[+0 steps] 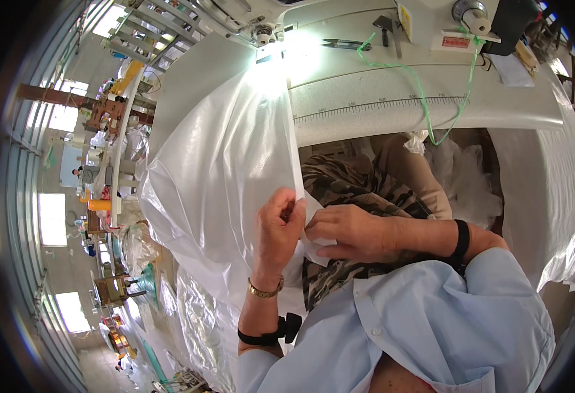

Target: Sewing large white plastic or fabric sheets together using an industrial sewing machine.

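Note:
A large sheet of white translucent plastic [215,150] hangs off the sewing machine table and runs up under the lit needle area [271,57]. Its right edge forms a narrow folded strip. My left hand [279,226] pinches that strip near its lower end, thumb against bent fingers. Just to the right, my right hand [346,230] has its fingers curled on the same edge, close to the left fingertips. Part of the sheet below the hands lies over my lap.
On the table [359,118] are a printed ruler scale, black tweezers [346,44], a small hammer-shaped tool [383,29] and a loose green cord [420,85]. Clear plastic film [543,196] drapes at the right. Cluttered benches [120,157] stand at the left.

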